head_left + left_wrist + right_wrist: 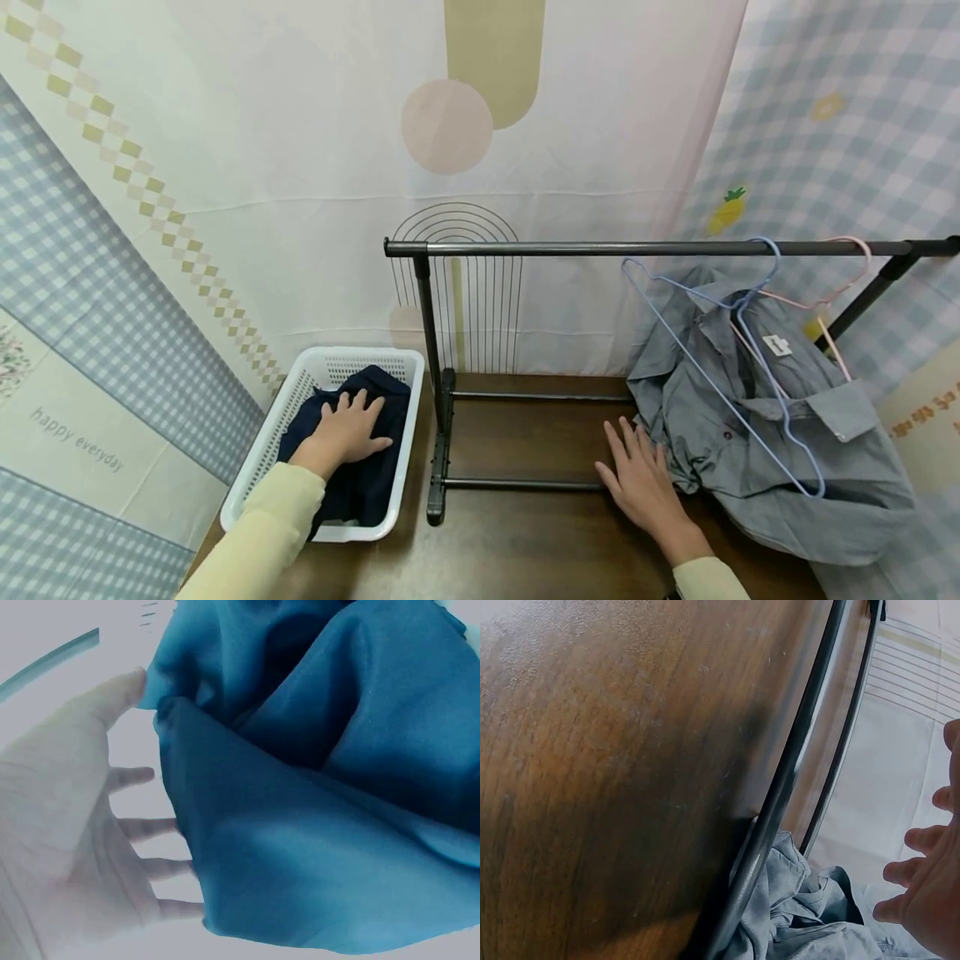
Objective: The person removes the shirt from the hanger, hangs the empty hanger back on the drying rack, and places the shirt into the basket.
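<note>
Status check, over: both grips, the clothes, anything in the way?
Left grip spread over navy garment in white basket. Right grip holding nothing, beside grey shirt. Blue hanger hangs before shirt, possibly in the way.

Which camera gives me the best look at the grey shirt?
The head view: it takes in most of the shirt, white label included. The right wrist view catches only a crumpled part beside a black bar; the left wrist view shows none of it.
</note>
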The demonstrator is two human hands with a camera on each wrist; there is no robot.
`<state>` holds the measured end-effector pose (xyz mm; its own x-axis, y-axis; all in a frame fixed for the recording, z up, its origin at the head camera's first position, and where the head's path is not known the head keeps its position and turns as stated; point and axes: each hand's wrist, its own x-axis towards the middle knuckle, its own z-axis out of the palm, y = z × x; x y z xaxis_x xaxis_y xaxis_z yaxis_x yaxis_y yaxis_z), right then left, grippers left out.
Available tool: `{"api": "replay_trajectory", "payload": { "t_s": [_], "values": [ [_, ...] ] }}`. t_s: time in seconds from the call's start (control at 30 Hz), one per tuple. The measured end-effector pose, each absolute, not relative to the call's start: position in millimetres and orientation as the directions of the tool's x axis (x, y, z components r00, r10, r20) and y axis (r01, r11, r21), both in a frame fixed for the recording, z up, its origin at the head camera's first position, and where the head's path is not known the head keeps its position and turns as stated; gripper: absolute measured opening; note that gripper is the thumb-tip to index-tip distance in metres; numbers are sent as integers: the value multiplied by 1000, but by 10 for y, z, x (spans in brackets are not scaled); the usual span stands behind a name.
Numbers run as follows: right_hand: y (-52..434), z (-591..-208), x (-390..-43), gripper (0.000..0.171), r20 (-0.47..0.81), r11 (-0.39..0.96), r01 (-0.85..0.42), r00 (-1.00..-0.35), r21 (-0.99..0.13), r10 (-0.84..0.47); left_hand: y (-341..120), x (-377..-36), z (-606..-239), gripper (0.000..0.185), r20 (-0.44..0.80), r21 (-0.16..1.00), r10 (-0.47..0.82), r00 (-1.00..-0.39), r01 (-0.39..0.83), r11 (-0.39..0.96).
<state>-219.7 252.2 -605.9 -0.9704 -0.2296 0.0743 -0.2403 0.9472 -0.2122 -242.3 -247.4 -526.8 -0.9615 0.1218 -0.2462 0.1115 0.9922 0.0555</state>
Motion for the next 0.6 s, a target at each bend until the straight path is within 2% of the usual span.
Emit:
{"api": "replay_trajectory", "payload": {
  "t_s": [0.17, 0.33, 0.43, 0.6],
  "values": [
    [2490, -6067, -2188, 74, 73, 947, -243, -970, -211, -232, -2366, -2249, -5142, 84, -287, -35, -56, -956, -48, 998],
    [2457, -6063, -2185, 72, 75, 946, -241, -970, -217, -230, -2176, -2174, -5048, 92, -363, 3, -199, -910, -215, 977],
    [2455, -6057, -2175, 72, 71, 944, -242, -970, -223, -232, -2131, -2191, -5075, 89, -407, 30, -181, -895, -211, 977],
    [2473, -6049, -2158, 72, 77, 941, -249, -968, -229, -237, -2166, -2241, -5184, 83, -488, 67, -79, -869, -128, 990]
  ]
}}
